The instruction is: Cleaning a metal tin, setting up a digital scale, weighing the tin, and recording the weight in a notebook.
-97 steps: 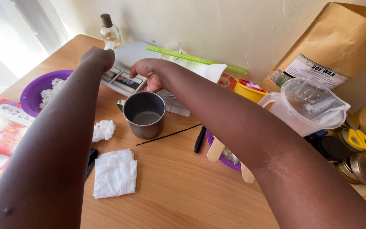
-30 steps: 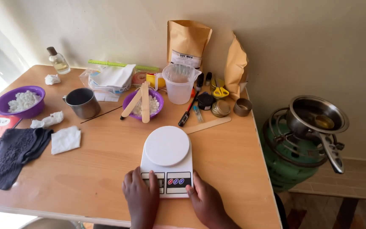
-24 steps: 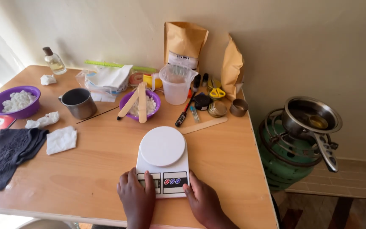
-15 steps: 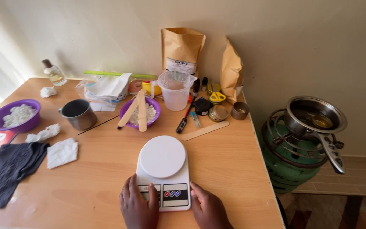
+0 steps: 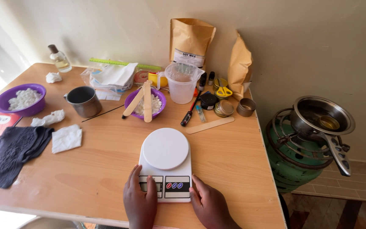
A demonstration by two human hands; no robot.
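A white kitchen scale (image 5: pixel 166 163) with a round platform lies near the front edge of the wooden table (image 5: pixel 106 169). My left hand (image 5: pixel 140 199) rests flat on its front left corner, with fingers over the display. My right hand (image 5: pixel 208 205) lies flat on the table against the scale's right front corner. Neither hand holds anything. Beyond the scale stand a purple bowl (image 5: pixel 159 106) of white flakes with two wooden sticks across it, and a metal cup (image 5: pixel 84 101).
A clear plastic jug (image 5: pixel 182 83), brown paper bags (image 5: pixel 190 40), tins, scissors, a thermometer and a loose wooden stick (image 5: pixel 210 125) crowd the back. On the left lie a second purple bowl (image 5: pixel 20 99), tissues, a black cloth (image 5: pixel 9 152). A pot (image 5: pixel 322 121) sits on a green gas cylinder to the right.
Both hands have brought the scale from the back of the table to the front edge. Over the last second they stay on it; only the view shifts slightly.
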